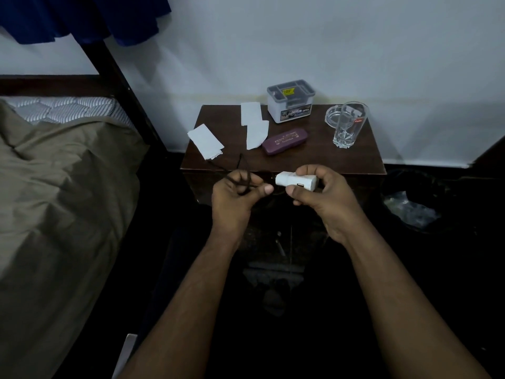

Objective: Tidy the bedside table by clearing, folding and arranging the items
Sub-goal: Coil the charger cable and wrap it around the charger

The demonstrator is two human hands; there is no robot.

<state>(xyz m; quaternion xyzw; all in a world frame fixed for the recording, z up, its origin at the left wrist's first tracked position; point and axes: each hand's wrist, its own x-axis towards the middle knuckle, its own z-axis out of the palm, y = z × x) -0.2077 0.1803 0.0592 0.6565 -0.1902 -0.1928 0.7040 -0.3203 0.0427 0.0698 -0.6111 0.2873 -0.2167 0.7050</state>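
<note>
A small white plastic charger block [296, 182] is held in front of the dark brown wooden bench [284, 157], grasped between the thumb and curled fingers of the right hand [325, 198]. A thin black cable [243, 170] is gripped in the clenched fingers of the left hand [235, 198], its loop rising over the bench edge. On the bench are seen three white paper tissues [205, 141], a maroon spectacle case [285, 141], a grey-lidded white plastic box [290, 101], a clear drinking glass [349, 124] and, just behind it, a glass ashtray [332, 116].
</note>
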